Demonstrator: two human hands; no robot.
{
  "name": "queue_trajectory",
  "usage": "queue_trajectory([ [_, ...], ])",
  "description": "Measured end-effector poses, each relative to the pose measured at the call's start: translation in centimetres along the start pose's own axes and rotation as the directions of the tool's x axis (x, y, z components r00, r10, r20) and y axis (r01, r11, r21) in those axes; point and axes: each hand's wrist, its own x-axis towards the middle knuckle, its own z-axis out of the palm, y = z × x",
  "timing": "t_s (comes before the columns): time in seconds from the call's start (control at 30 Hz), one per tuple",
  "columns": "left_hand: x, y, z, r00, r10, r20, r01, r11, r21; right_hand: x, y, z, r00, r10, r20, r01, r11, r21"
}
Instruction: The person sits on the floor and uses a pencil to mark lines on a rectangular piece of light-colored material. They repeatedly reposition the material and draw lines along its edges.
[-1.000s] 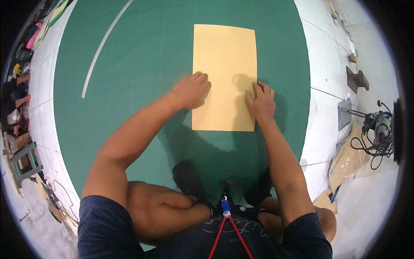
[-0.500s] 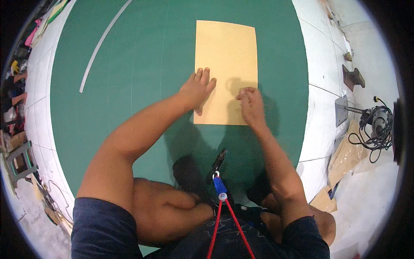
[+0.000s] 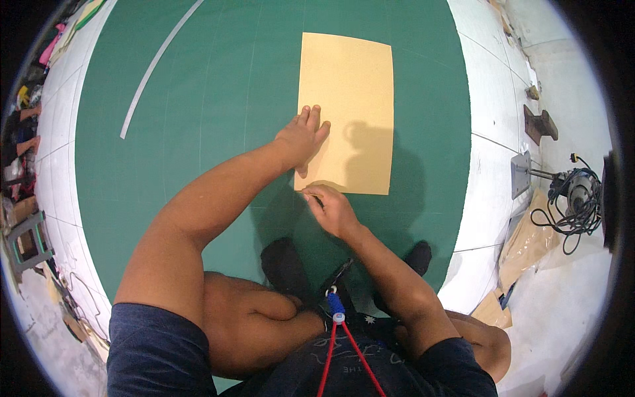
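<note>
A tan rectangular sheet (image 3: 354,86), like stiff paper or card, lies flat on green cloth (image 3: 178,152). Spread over the sheet's left edge, my left hand (image 3: 303,137) presses it down with fingers stretched out. My right hand (image 3: 333,208) is at the sheet's near left corner, thumb and fingers pinched together. Whatever sits in that pinch, if anything, is too small to make out. Faint pale lines run across the cloth, some close to the sheet.
A long pale strip (image 3: 155,66) lies on the cloth at the far left. Against the right wall are a power tool (image 3: 582,192) with a coiled black cord and a rusty metal block (image 3: 540,124). A red cord (image 3: 350,351) with a clip hangs before me.
My right hand has moved left and nearer to me, from the sheet's right part to its near left corner. The left hand stays in place on the sheet.
</note>
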Motion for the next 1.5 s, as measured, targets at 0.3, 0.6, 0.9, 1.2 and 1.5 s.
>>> queue_trajectory([
  [0.3, 0.4, -0.3, 0.9, 0.999, 0.013, -0.05, -0.012, 1.0, 0.024, 0.1, 0.2, 0.2, 0.995, -0.094, -0.027, 0.093, 0.995, -0.043],
  [0.6, 0.2, -0.1, 0.7, 0.999, -0.001, -0.04, 0.003, 0.999, 0.051, -2.0, 3.0, -2.5, 0.985, 0.171, 0.022, -0.16, 0.955, -0.251],
  [0.9, 0.8, 0.4, 0.1, 0.999, -0.021, 0.031, 0.02, 1.0, 0.019, -4.3, 3.6, -8.5, 0.984, 0.175, -0.013, -0.172, 0.941, -0.29],
  [1.2, 1.0, 0.5, 0.3, 1.0, -0.021, 0.012, 0.021, 0.999, 0.042, -4.2, 3.6, -9.2, 0.97, 0.242, -0.012, -0.239, 0.947, -0.214],
  [1.5, 0.9, 0.9, -0.2, 0.998, -0.048, 0.033, 0.046, 0.997, 0.059, -8.5, 6.3, -15.0, 0.955, 0.238, -0.179, -0.283, 0.913, -0.295],
])
